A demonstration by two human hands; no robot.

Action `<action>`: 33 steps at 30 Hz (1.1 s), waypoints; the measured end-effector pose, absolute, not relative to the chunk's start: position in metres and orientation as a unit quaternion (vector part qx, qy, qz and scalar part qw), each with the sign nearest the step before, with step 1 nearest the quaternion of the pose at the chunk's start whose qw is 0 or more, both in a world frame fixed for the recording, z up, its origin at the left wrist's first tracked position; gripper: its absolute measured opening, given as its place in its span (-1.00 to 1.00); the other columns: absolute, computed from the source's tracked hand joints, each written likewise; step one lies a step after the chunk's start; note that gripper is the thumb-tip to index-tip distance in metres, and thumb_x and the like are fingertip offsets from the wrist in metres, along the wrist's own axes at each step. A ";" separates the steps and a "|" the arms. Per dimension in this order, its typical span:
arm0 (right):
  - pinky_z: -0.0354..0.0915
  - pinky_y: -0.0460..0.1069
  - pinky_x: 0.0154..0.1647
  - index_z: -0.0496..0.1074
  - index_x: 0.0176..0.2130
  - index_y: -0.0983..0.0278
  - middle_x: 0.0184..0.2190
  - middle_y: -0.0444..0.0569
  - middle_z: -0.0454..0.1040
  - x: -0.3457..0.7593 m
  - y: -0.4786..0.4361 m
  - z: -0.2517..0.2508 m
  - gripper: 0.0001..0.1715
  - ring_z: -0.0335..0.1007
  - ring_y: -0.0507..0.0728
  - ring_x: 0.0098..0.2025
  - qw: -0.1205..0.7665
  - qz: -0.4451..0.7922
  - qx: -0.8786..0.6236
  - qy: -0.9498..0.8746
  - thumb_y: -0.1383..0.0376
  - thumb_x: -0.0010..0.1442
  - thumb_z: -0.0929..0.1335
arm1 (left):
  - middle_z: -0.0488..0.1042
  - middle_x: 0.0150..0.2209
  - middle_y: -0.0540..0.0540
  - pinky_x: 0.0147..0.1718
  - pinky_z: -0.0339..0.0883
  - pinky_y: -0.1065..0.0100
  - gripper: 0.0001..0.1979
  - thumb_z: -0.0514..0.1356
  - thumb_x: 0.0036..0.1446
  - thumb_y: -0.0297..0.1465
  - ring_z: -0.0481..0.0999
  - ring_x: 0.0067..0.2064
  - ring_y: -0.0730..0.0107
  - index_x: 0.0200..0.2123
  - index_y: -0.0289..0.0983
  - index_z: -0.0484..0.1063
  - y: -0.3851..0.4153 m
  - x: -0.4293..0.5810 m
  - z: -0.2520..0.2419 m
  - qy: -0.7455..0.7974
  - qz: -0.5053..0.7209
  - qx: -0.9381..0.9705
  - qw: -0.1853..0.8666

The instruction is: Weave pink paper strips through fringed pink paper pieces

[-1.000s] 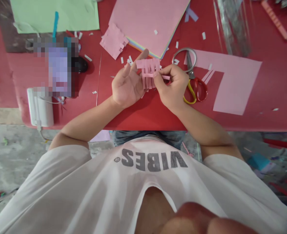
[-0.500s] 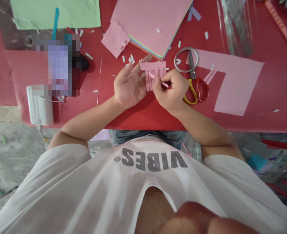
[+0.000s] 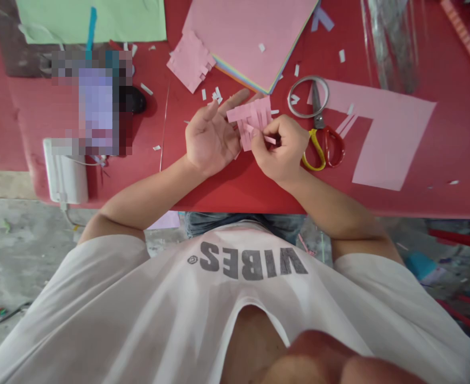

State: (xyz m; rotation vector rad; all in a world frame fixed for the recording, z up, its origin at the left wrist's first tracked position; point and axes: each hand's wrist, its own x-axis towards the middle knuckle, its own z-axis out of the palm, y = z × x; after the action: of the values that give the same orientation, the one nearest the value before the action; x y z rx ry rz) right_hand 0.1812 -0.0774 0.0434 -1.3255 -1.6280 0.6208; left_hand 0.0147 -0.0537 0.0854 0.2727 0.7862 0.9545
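Pink paper cut into strips (image 3: 260, 113), some woven across others, lies over the fingers of my left hand (image 3: 211, 140). That hand is palm up with thumb and fingers stretched apart; its fingertips are partly hidden behind the paper. My right hand (image 3: 283, 148) is closed, thumb and forefinger pinching a narrow pink paper strip (image 3: 269, 140) at the paper's lower right side. Part of this strip lies across the woven piece. Just right of my right hand are scissors (image 3: 318, 120) with one yellow and one red handle, their blades under a roll of clear tape (image 3: 291, 106).
A finished-looking pink woven square (image 3: 191, 62) lies beside a stack of coloured paper (image 3: 251, 37). An L-shaped pink sheet (image 3: 387, 144) is at right. At left sit a white power bank (image 3: 65, 184), a black mouse (image 3: 134, 100) and a green sheet (image 3: 95, 21). White scraps (image 3: 147, 89) are scattered about.
The pink woven paper has tilted, its left end lower and its right end higher. My right hand keeps its pinch on the strip, and my left hand has barely moved.
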 end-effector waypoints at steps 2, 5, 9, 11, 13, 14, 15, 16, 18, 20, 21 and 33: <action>0.37 0.18 -0.09 0.28 -0.42 0.12 -0.50 -0.15 0.29 0.182 -0.076 0.044 -0.55 0.22 0.13 -0.43 0.453 0.253 -0.543 -0.660 -0.01 0.41 0.38 | 0.62 0.14 -0.12 0.16 0.58 0.08 -0.40 -0.21 0.50 -0.10 0.40 0.42 0.00 0.27 -0.22 0.44 -0.054 0.015 0.086 0.366 0.448 0.133 0.805; 0.37 0.14 -0.16 0.33 -0.42 0.12 -0.48 -0.13 0.34 0.182 -0.075 0.044 -0.55 0.27 0.13 -0.41 0.455 0.271 -0.556 -0.640 -0.05 0.38 0.41 | 0.62 0.15 -0.16 0.20 0.55 0.14 -0.45 -0.16 0.49 -0.15 0.42 0.40 0.01 0.18 -0.28 0.49 -0.054 0.013 0.085 0.327 0.451 0.153 0.816; 0.37 0.11 -0.25 0.39 -0.41 0.12 -0.46 -0.11 0.39 0.183 -0.072 0.044 -0.52 0.33 0.14 -0.39 0.450 0.316 -0.557 -0.623 -0.13 0.37 0.42 | 0.67 0.06 -0.15 0.24 0.54 0.16 -0.47 -0.09 0.50 -0.12 0.42 0.40 0.00 0.21 -0.28 0.49 -0.053 0.011 0.079 0.321 0.435 0.160 0.826; 0.39 0.12 -0.28 0.39 -0.43 0.12 -0.48 -0.10 0.40 0.184 -0.070 0.044 -0.49 0.32 0.14 -0.41 0.453 0.325 -0.546 -0.625 -0.14 0.34 0.44 | 0.68 0.02 -0.12 0.22 0.56 0.16 -0.53 -0.04 0.51 -0.18 0.45 0.39 0.03 0.23 -0.26 0.48 -0.053 0.012 0.074 0.347 0.430 0.160 0.818; 0.41 0.13 -0.29 0.37 -0.46 0.13 -0.51 -0.10 0.39 0.185 -0.068 0.044 -0.46 0.30 0.13 -0.44 0.454 0.330 -0.539 -0.628 -0.16 0.31 0.46 | 0.68 0.03 -0.10 0.20 0.58 0.19 -0.60 0.04 0.49 -0.25 0.49 0.36 0.06 0.22 -0.24 0.50 -0.053 0.012 0.070 0.362 0.424 0.170 0.813; 0.42 0.14 -0.28 0.37 -0.48 0.13 -0.52 -0.11 0.37 0.185 -0.068 0.045 -0.44 0.28 0.12 -0.46 0.451 0.333 -0.538 -0.630 -0.17 0.30 0.47 | 0.68 0.04 -0.10 0.19 0.58 0.21 -0.62 0.07 0.48 -0.26 0.51 0.35 0.06 0.21 -0.23 0.51 -0.054 0.012 0.068 0.363 0.420 0.179 0.812; 0.43 0.15 -0.27 0.36 -0.49 0.14 -0.54 -0.11 0.35 0.185 -0.067 0.045 -0.43 0.27 0.12 -0.47 0.447 0.336 -0.537 -0.631 -0.17 0.30 0.48 | 0.68 0.06 -0.10 0.19 0.59 0.23 -0.63 0.09 0.47 -0.28 0.52 0.34 0.06 0.20 -0.24 0.52 -0.054 0.012 0.066 0.361 0.418 0.189 0.811; 0.45 0.15 -0.25 0.35 -0.50 0.14 -0.55 -0.12 0.33 0.185 -0.067 0.044 -0.42 0.25 0.11 -0.48 0.442 0.341 -0.537 -0.633 -0.17 0.29 0.48 | 0.67 0.07 -0.11 0.18 0.59 0.24 -0.64 0.11 0.46 -0.29 0.52 0.33 0.05 0.20 -0.25 0.53 -0.054 0.012 0.064 0.358 0.418 0.199 0.811; 0.45 0.17 -0.24 0.33 -0.51 0.15 -0.57 -0.13 0.29 0.185 -0.067 0.043 -0.39 0.23 0.10 -0.49 0.439 0.344 -0.536 -0.634 -0.17 0.29 0.49 | 0.68 0.05 -0.11 0.15 0.60 0.24 -0.63 0.12 0.46 -0.30 0.53 0.32 0.04 0.20 -0.25 0.52 -0.054 0.011 0.061 0.352 0.422 0.210 0.808; 0.41 0.16 -0.27 0.32 -0.51 0.16 -0.57 -0.13 0.28 0.185 -0.068 0.042 -0.37 0.21 0.10 -0.49 0.434 0.344 -0.536 -0.637 -0.19 0.29 0.48 | 0.69 -0.01 -0.12 0.15 0.62 0.20 -0.62 0.11 0.45 -0.30 0.54 0.31 0.03 0.23 -0.24 0.50 -0.053 0.011 0.060 0.346 0.426 0.217 0.808; 0.39 0.16 -0.29 0.33 -0.51 0.16 -0.57 -0.13 0.27 0.186 -0.068 0.041 -0.37 0.19 0.10 -0.50 0.432 0.344 -0.535 -0.639 -0.20 0.30 0.46 | 0.70 -0.04 -0.12 0.14 0.62 0.17 -0.61 0.10 0.46 -0.30 0.55 0.30 0.03 0.25 -0.23 0.49 -0.053 0.011 0.060 0.348 0.426 0.217 0.807; 0.35 0.10 -0.24 0.35 -0.38 0.12 -0.47 -0.11 0.30 0.187 -0.068 0.045 -0.47 0.23 0.12 -0.39 0.482 0.369 -0.516 -0.604 -0.20 0.35 0.43 | 0.68 0.01 -0.06 0.21 0.55 0.23 -0.66 0.13 0.43 -0.38 0.44 0.40 0.07 0.18 -0.21 0.53 -0.052 0.008 0.057 0.336 0.440 0.240 0.798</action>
State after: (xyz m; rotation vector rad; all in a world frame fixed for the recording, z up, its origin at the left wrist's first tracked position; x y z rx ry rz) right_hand 0.1866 -0.0677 0.0451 -1.2584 -1.4722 0.8993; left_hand 0.0081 -0.0522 0.0571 0.5143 0.7220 0.9443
